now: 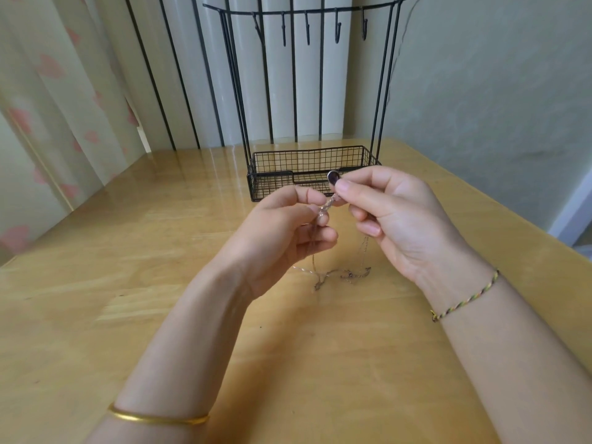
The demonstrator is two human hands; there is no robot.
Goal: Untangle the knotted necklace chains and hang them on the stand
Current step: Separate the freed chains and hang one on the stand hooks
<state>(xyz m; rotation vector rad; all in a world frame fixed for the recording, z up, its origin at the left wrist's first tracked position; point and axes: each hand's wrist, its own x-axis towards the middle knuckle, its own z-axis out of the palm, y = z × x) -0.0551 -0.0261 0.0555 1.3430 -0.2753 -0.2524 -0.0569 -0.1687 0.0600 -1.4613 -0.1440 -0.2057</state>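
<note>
Thin silvery necklace chains (336,273) trail from both hands down onto the wooden table, where their loose ends lie tangled. My left hand (288,232) pinches the twisted stretch of chain between thumb and fingers. My right hand (394,213) pinches the same chain higher up, just below a dark oval pendant (333,177). The hands are held a little above the table, close together. Behind them stands the black wire stand (307,174), with a mesh basket at its base and a top rail (288,11) carrying several bare hooks.
The wooden table (128,299) spreads out all around. Its right edge runs diagonally past my right wrist. A curtain hangs at the left and a wall with dark vertical bars rises behind the stand.
</note>
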